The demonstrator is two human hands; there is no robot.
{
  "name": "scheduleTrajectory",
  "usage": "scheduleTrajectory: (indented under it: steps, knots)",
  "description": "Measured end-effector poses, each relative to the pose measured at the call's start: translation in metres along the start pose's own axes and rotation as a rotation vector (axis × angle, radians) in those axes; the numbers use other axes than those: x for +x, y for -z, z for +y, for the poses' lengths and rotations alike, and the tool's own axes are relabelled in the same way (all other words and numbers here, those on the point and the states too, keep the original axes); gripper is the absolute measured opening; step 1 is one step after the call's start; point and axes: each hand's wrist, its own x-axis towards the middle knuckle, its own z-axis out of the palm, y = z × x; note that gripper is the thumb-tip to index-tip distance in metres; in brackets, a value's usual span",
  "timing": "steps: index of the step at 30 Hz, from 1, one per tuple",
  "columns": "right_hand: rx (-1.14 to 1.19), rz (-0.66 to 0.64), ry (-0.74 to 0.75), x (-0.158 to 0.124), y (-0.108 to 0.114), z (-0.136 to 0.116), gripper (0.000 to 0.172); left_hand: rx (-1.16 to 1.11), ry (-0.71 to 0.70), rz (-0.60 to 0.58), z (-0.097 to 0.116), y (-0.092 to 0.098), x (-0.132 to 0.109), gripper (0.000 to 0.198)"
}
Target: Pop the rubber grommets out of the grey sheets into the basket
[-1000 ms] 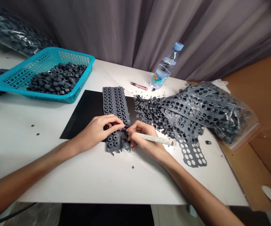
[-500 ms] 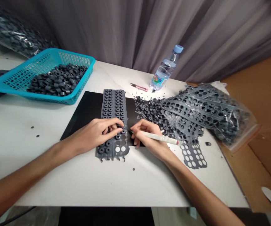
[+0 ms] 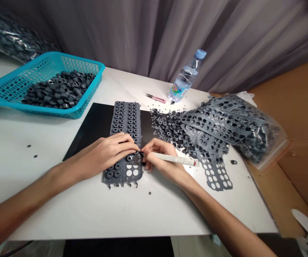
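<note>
A dark grey moulded rubber sheet [image 3: 127, 121], set with rows of small ring-shaped parts, lies lengthwise over a black mat [image 3: 89, 125]. Its near right end has several holes showing the white table. My left hand [image 3: 108, 153] lies across the sheet, thumb and fingertips closed together at its right edge; what they pinch is hidden. Beside it, my right hand [image 3: 160, 157] grips a whitish pen-like tool [image 3: 173, 158] with a red-tipped back end. The tool's working tip is at my left fingertips, too small to make out.
A blue basket [image 3: 100, 80] with dark rings stands back left, before a bulging clear bag [image 3: 11, 39]. Pink-handled snips [image 3: 156, 98] and a water bottle [image 3: 184, 80] are at the back. Loose rings [image 3: 173, 128], punched sheets [image 3: 216, 119] and a zip bag [image 3: 271, 142] crowd the right.
My right hand has moved left with the tool, up to my left fingertips. The sheet sits slightly nearer me, its end holes now all showing white. The whole view has shifted a little.
</note>
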Motion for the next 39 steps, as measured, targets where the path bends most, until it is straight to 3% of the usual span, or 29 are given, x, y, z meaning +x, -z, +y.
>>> scheduleTrajectory:
  steps: [13, 34, 37, 39]
  knots:
    - [-0.023, -0.012, 0.023, -0.001, 0.000, -0.001, 0.006, 0.198, -0.085, -0.022, 0.007, -0.004, 0.005, 0.030]
    - [-0.052, -0.007, 0.009, 0.001, 0.001, 0.006, 0.004, 0.251, -0.134, 0.052, 0.003, -0.010, 0.002, 0.029]
    - [-0.126, 0.009, 0.034, 0.000, 0.000, 0.008, 0.003, 0.251, -0.137, 0.089, 0.006, -0.014, 0.001, 0.027]
    - [-0.184, 0.020, 0.059, -0.001, 0.000, 0.008, 0.003, 0.196, -0.127, 0.187, 0.011, -0.014, 0.000, 0.024]
